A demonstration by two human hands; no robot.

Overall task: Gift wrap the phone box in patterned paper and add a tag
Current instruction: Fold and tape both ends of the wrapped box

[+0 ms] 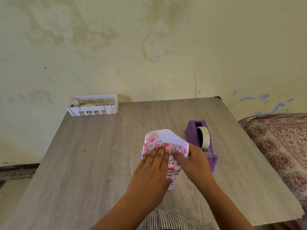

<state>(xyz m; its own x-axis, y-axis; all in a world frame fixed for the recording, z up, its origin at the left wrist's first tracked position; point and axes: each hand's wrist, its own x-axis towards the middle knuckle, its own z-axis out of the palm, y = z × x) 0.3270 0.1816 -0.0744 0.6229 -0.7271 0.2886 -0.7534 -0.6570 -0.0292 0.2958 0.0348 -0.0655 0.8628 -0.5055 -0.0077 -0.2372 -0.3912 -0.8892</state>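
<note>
grey wood-grain table (86, 163), stained wall (116, 47); left hand (152, 171), right hand (193, 161) flat-fingered, pressing wrapped box (172, 165).

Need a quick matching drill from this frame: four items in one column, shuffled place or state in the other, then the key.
Things:
1. tape dispenser
2. white basket
3. wrapped box
4. left hand

Places or states:
A. far left corner of the table
B. fingers flat on the patterned paper, ring on one finger
C. just right of the box, purple
D. far end flap open, white inside showing

Pairs: 1-C, 2-A, 3-D, 4-B
</note>
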